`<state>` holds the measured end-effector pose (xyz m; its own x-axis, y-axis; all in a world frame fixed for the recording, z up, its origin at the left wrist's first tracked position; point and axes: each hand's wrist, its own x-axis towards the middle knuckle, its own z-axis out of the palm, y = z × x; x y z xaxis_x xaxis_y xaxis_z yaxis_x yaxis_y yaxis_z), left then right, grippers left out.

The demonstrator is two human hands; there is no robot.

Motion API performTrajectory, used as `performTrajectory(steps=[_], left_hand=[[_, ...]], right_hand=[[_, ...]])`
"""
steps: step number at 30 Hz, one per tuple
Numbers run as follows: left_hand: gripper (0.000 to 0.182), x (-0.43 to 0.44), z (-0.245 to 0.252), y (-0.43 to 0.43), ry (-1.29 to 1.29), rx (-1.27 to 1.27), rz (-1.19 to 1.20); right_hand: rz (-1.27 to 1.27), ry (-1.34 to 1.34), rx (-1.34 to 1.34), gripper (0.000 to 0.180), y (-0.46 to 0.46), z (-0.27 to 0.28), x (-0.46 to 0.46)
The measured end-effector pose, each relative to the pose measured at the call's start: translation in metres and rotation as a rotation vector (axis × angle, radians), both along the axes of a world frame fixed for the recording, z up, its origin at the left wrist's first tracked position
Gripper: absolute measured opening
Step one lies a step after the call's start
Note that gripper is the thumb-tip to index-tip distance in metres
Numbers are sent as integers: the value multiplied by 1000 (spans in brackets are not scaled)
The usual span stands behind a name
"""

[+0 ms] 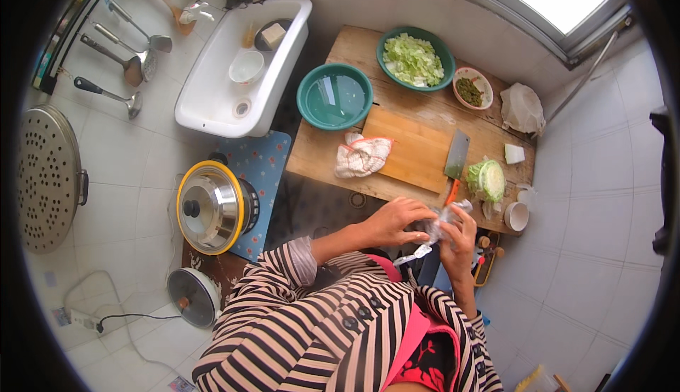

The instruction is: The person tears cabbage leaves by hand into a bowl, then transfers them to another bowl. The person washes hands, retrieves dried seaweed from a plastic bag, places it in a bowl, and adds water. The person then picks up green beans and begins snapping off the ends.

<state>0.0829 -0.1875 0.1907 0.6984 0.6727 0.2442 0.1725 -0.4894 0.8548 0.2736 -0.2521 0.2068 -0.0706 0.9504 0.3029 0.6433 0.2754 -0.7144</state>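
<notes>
My left hand point(398, 222) and my right hand point(459, 232) both grip a crumpled clear plastic bag point(435, 228) just off the table's front edge. A white strip point(417, 255) dangles below it. Past the bag lies a cleaver point(457, 155), its orange handle towards me and its blade beside a wooden cutting board point(409, 147). Right of the cleaver sits a cut cabbage point(486, 180), pale face showing. A white cloth with red edging point(364, 155) is bunched over the board's left end.
The wooden table point(319, 153) also bears a green basin of water point(334, 97), a green basin of chopped cabbage point(414, 60), a bowl of dark green food point(470, 92) and a small white cup point(516, 216). To the left are a white sink point(212, 102) and a lidded electric pot point(212, 206).
</notes>
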Motion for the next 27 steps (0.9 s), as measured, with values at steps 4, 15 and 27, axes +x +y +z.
performTrajectory(steps=[4, 15, 27], left_hand=[[21, -9, -9, -9, 119, -177, 73], [4, -15, -28, -37, -236, -546, 624], [54, 0, -33, -20, 81, -304, 430]], right_hand=[[154, -19, -44, 32, 7, -18, -1], [-80, 219, 11, 19, 2, -52, 20], [-191, 584, -253, 20, 12, -78, 31]])
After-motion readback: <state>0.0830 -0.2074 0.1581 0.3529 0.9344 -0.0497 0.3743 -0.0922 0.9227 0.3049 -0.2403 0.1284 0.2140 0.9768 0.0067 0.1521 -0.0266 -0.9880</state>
